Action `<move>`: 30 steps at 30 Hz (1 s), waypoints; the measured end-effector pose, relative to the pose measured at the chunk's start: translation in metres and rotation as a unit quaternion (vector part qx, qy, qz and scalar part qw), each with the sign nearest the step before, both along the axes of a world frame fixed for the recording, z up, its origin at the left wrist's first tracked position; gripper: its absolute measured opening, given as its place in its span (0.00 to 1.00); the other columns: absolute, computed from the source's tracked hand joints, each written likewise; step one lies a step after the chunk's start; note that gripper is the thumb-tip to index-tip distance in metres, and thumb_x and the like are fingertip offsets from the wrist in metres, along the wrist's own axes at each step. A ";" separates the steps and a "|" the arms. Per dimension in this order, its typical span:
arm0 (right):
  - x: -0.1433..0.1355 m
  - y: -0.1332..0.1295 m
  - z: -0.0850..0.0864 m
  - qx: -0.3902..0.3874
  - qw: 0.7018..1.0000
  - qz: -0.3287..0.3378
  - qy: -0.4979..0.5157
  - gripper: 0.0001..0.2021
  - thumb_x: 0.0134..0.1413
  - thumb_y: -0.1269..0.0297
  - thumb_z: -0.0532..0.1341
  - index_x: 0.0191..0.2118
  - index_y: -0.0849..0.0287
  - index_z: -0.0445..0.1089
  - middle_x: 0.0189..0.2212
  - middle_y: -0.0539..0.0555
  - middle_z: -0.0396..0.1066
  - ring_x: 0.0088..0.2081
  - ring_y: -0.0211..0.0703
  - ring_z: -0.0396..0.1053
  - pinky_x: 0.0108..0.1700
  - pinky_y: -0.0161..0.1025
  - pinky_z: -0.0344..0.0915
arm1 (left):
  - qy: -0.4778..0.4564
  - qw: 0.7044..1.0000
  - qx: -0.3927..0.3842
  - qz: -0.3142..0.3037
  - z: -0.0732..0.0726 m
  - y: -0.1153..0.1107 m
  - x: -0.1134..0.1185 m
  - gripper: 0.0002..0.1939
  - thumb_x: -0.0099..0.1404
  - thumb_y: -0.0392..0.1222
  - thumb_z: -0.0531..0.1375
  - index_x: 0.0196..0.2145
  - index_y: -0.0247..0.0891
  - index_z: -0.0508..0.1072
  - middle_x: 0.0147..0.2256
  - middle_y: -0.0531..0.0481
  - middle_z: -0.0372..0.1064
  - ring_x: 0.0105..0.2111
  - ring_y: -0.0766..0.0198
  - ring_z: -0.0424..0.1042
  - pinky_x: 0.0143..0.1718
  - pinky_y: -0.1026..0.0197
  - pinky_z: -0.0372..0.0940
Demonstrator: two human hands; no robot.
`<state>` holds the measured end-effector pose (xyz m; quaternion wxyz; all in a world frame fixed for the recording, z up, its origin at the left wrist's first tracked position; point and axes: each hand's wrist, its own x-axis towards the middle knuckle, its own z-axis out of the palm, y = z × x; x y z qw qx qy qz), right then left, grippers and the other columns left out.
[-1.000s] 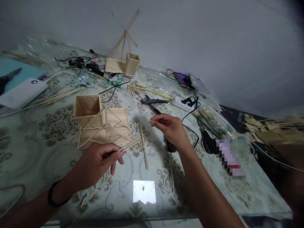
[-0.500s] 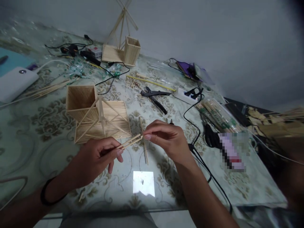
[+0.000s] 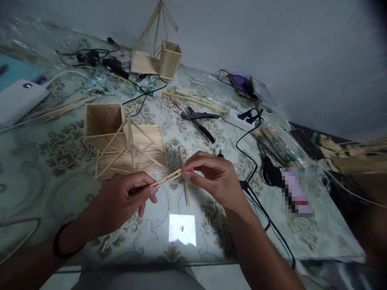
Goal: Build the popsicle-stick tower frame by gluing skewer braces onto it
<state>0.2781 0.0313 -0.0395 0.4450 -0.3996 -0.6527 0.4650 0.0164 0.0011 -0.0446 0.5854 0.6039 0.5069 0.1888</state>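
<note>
Between thumb and fingers my left hand (image 3: 128, 197) grips thin wooden sticks (image 3: 166, 179) that point up to the right. The fingertips of my right hand (image 3: 211, 173) pinch the far end of these sticks; whether they hold anything more is too small to tell. Another stick (image 3: 186, 192) lies on the table beneath my right fingertips. Behind my left hand stands a stick-built model (image 3: 148, 139), with an open square box (image 3: 104, 121) at its left and slanted sticks over a flat base.
Cutting pliers (image 3: 199, 123) and a yellow stick (image 3: 196, 102) lie beyond my hands. A white power strip (image 3: 238, 119) and black cables are to the right, near packed sticks (image 3: 281, 145). A second stick model (image 3: 171, 60) stands by the wall.
The view has shifted slightly. The sticks' far ends now sit closer together at my right fingertips, and both hands keep their grip.
</note>
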 end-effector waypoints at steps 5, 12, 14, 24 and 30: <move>0.000 0.000 -0.001 0.008 1.000 0.009 0.000 0.05 0.60 0.70 0.74 0.37 0.52 0.86 0.32 0.51 0.79 0.34 0.39 0.73 0.37 0.38 0.71 | 0.001 1.000 0.005 0.001 0.001 0.000 0.000 0.19 0.70 0.56 0.58 0.33 0.39 0.79 0.27 0.48 0.78 0.20 0.63 0.72 0.23 0.62 0.61; -0.001 -0.001 0.000 0.024 1.000 0.013 -0.009 0.04 0.62 0.70 0.73 0.38 0.53 0.85 0.32 0.51 0.79 0.33 0.39 0.73 0.38 0.39 0.70 | 0.001 1.000 0.004 -0.006 -0.001 0.001 0.000 0.20 0.71 0.57 0.58 0.34 0.38 0.79 0.26 0.48 0.78 0.20 0.63 0.73 0.23 0.61 0.60; 0.000 -0.001 0.001 0.029 0.999 0.015 -0.017 0.05 0.66 0.69 0.71 0.38 0.53 0.85 0.33 0.52 0.80 0.35 0.40 0.74 0.39 0.40 0.70 | 0.007 1.000 -0.001 -0.009 -0.001 0.001 -0.001 0.20 0.71 0.57 0.58 0.34 0.39 0.79 0.26 0.47 0.78 0.21 0.62 0.73 0.23 0.61 0.59; 0.003 0.000 0.000 0.031 0.999 0.030 -0.020 0.04 0.67 0.67 0.71 0.40 0.53 0.85 0.33 0.52 0.78 0.35 0.40 0.73 0.39 0.39 0.70 | -0.015 1.000 -0.013 -0.020 -0.001 0.002 -0.001 0.22 0.72 0.59 0.58 0.34 0.38 0.78 0.29 0.46 0.80 0.20 0.63 0.74 0.23 0.61 0.62; 0.002 0.000 -0.002 0.019 0.999 0.032 -0.021 0.04 0.67 0.67 0.71 0.38 0.54 0.84 0.32 0.51 0.76 0.34 0.39 0.72 0.37 0.38 0.69 | -0.039 0.999 -0.029 -0.019 0.000 0.001 0.000 0.21 0.73 0.58 0.60 0.35 0.37 0.78 0.32 0.48 0.80 0.19 0.66 0.75 0.23 0.63 0.63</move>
